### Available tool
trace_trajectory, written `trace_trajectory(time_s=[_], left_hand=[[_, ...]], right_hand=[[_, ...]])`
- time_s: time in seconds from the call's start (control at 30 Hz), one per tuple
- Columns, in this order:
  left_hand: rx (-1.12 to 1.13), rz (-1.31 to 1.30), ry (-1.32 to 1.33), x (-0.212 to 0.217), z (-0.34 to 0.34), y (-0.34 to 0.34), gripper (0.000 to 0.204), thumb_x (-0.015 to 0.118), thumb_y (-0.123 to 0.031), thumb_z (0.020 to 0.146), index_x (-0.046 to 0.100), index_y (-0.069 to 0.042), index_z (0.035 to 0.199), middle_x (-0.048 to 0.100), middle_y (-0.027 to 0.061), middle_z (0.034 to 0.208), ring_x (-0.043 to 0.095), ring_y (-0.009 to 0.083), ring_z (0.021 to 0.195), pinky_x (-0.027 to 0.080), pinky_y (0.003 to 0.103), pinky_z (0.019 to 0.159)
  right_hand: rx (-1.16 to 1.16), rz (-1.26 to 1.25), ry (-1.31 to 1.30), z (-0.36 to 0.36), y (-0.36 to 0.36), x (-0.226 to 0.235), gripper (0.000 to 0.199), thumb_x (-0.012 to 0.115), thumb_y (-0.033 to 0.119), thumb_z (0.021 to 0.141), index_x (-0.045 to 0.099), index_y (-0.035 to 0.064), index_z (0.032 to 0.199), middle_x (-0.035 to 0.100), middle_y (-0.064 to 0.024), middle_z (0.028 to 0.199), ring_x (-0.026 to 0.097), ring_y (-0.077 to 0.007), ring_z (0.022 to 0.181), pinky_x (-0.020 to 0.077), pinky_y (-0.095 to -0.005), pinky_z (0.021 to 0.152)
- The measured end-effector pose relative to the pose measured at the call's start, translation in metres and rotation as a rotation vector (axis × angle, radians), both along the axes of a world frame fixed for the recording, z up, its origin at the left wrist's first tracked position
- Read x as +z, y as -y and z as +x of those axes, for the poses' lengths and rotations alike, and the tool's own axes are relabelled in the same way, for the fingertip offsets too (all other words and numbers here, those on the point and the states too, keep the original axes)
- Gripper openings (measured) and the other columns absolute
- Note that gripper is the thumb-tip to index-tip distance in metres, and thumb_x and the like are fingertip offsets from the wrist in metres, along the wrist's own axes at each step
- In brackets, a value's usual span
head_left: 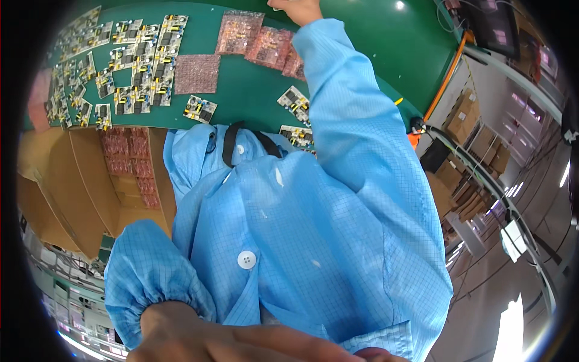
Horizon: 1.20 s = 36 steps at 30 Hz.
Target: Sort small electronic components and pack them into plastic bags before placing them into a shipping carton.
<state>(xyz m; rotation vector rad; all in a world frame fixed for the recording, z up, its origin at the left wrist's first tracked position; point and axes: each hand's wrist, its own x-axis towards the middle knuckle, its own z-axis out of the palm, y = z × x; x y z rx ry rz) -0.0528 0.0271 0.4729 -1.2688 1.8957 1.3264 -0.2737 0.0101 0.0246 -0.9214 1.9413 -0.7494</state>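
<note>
My right hand [295, 10] is stretched far out over the green counter [374, 54], right at the upper rim of the view, and only its heel and a bit of the fingers show, so I cannot tell whether it grips anything or lies loose. It sits just beyond the pink bags [259, 39] that lie in a loose row on the counter, the nearest one close beside my wrist. My blue sleeve [347, 120] runs up from my coat and covers part of that row. Two circuit boards [294, 101] lie just left of the sleeve, another single board [200, 109] further left, and a wide spread of boards [129, 63] fills the left part of the counter. Below the counter edge stands an open cardboard box [66, 181] with more pink packets stacked along its inner wall. My left hand [241, 344] is low and very near the camera, apparently open with fingers extended, holding nothing I can see.
</note>
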Motion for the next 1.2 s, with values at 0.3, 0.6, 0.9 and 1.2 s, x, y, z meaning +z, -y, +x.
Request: trace_trajectory(time_s=[0.3, 0.6, 0.9, 1.2], left_hand=[[-0.153, 0.031, -0.127, -0.034, -0.008, 0.013, 0.038, 0.031, -0.035, 0.093, 0.044, -0.001, 0.083, 0.05, 0.0081, 0.08, 0.046, 0.0204, 0.07, 0.045, 0.03, 0.061], [-0.276, 0.081, -0.502, -0.02, 0.011, -0.031, 0.038, 0.038, -0.037, 0.09, 0.044, 0.0, 0.091, 0.051, 0.0098, 0.088, 0.047, 0.0224, 0.078, 0.046, 0.032, 0.064], [-0.244, 0.037, -0.635, -0.012, 0.085, -0.052, 0.042, 0.044, -0.039, 0.087, 0.044, 0.001, 0.099, 0.052, 0.0116, 0.096, 0.048, 0.0243, 0.087, 0.047, 0.034, 0.068], [-0.281, 0.074, -0.975, -0.036, 0.099, -0.059, 0.049, 0.05, -0.042, 0.085, 0.044, 0.001, 0.107, 0.052, 0.0134, 0.104, 0.049, 0.0263, 0.095, 0.048, 0.035, 0.072]], right_hand=[[-0.187, -0.226, 0.618, 0.067, -0.135, 0.073, 0.049, 0.076, 0.017, 0.073, 0.052, 0.0002, 0.112, 0.061, -0.0111, 0.101, 0.06, -0.0195, 0.093, 0.0491, -0.0313, 0.081], [0.277, -0.051, 0.373, 0.154, -0.171, 0.061, 0.072, 0.082, 0.026, 0.067, 0.043, 0.0, 0.122, 0.047, -0.0136, 0.113, 0.047, -0.0218, 0.108, 0.0388, -0.0305, 0.094], [0.187, -0.016, 0.212, 0.11, -0.189, 0.057, 0.072, 0.082, 0.026, 0.066, 0.044, 0.0004, 0.121, 0.047, -0.0131, 0.113, 0.052, -0.0215, 0.102, 0.044, -0.0303, 0.088], [0.372, 0.06, 0.025, 0.128, -0.198, 0.033, 0.075, 0.08, 0.033, 0.063, 0.044, 0.0042, 0.122, 0.041, -0.0198, 0.112, 0.043, -0.0348, 0.108, 0.037, -0.0382, 0.096]])
